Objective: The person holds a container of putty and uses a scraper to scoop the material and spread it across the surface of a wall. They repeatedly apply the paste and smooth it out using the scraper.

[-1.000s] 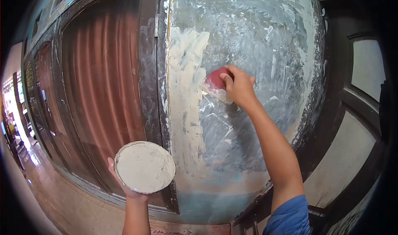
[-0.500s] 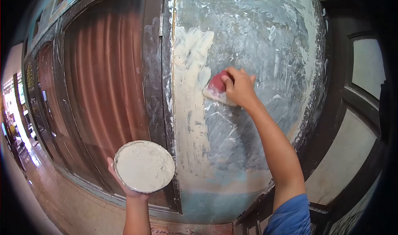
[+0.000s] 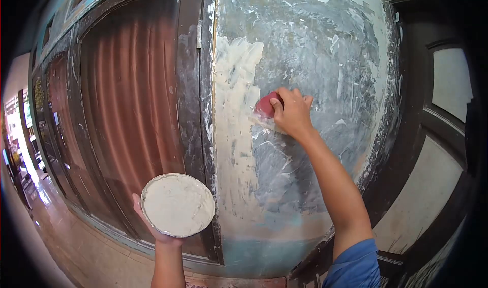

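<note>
My right hand [image 3: 294,112] grips a red putty scraper [image 3: 267,105] with the thumb on its near face. Its broad edge, smeared with pale putty, lies against the wall [image 3: 315,59] beside a cream strip of putty [image 3: 235,84]. Lower left, my left hand [image 3: 147,219] supports a round bowl of putty [image 3: 178,205] from below and the side; most of its fingers are hidden under the bowl. The off-white putty fills the bowl almost to the rim. The wall around the scraper is patchy grey with white streaks.
A dark-framed glass door [image 3: 190,84] with a reddish-brown curtain [image 3: 132,95] stands to the left. On the right is another dark wooden frame [image 3: 406,135] with pale panels. Tiled floor [image 3: 101,242] stretches along the lower left.
The scraper has shifted slightly down, still by the right edge of the putty strip, and its blade now looks more tilted. The bowl stays nearly in place.
</note>
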